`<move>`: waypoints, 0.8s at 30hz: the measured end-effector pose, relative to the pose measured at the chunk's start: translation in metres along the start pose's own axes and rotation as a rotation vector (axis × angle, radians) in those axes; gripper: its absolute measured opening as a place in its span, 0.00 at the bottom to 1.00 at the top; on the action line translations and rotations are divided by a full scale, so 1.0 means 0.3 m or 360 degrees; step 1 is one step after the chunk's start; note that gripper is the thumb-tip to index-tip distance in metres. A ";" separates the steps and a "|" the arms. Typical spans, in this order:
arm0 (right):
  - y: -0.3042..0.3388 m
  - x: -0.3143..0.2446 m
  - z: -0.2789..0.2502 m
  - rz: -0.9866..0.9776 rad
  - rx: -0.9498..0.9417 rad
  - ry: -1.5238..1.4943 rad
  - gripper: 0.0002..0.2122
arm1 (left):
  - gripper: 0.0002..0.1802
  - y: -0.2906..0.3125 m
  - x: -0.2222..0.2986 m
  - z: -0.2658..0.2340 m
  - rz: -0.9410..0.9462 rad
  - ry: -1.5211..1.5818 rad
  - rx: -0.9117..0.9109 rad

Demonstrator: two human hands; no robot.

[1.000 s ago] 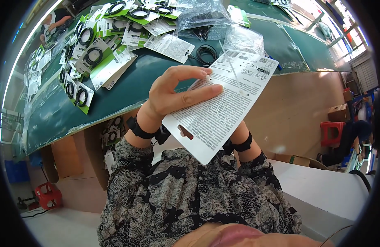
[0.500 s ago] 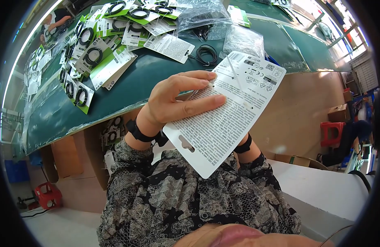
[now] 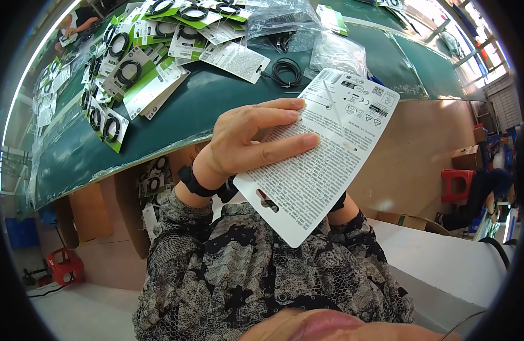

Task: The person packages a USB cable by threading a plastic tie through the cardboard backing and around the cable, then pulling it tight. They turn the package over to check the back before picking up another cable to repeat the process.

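Observation:
A white packaging card [image 3: 324, 165] with dense print and a hanging slot is held up tilted in front of me. My left hand [image 3: 245, 133] grips it from its left side, two fingers stretched over the printed face; the rest of that hand's grip is partly hidden. My right hand is behind the card; only its forearm and black wristband [image 3: 337, 202] show, so its fingers cannot be seen. Just beyond the card's far edge, a loose coiled black cable [image 3: 286, 73] lies on the green table [image 3: 199, 105].
Many white-and-green cards with black coiled cables [image 3: 128, 72] are heaped at the table's far left. Clear plastic bags [image 3: 339, 54] lie behind the card. A red stool [image 3: 457, 184] and a cardboard box [image 3: 465, 158] stand to the right. Another person [image 3: 80, 23] sits at far left.
The card and my left hand have shifted slightly to the right. The card now covers more of my right wrist. My left hand's grip looks the same.

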State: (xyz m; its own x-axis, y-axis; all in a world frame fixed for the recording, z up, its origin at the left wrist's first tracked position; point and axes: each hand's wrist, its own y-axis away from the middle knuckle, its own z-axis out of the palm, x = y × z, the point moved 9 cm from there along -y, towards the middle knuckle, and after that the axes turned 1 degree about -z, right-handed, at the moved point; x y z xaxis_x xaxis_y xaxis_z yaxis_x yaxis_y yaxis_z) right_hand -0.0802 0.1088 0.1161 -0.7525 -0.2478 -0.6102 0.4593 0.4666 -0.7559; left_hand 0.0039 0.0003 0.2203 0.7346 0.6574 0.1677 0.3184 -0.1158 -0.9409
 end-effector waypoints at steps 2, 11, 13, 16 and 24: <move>0.006 0.010 0.011 0.0042 -0.0011 -0.0045 0.14 | 0.21 0.009 0.001 -0.005 -0.0004 -0.0019 -0.0005; 0.003 0.046 0.035 0.0229 -0.0030 -0.0205 0.13 | 0.21 0.015 -0.009 -0.006 -0.0108 0.0074 -0.0010; 0.006 0.053 0.040 0.0271 -0.0032 -0.0243 0.13 | 0.21 0.019 -0.015 -0.003 -0.0153 0.0090 -0.0027; -0.014 0.021 0.016 0.0201 0.0055 -0.0178 0.11 | 0.18 0.054 -0.059 -0.004 -0.0283 0.0182 0.0092; -0.106 -0.024 -0.039 0.0404 0.0199 -0.0754 0.11 | 0.15 0.351 -0.295 0.084 -0.1560 0.1139 0.0653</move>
State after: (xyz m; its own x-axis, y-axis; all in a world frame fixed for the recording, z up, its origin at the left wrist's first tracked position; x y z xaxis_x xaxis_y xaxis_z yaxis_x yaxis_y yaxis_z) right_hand -0.0949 0.1058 0.1473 -0.3295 -0.5088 -0.7954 0.6729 0.4643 -0.5758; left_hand -0.0427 -0.0514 0.0989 0.4964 -0.2228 0.8390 0.7935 0.5083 -0.3346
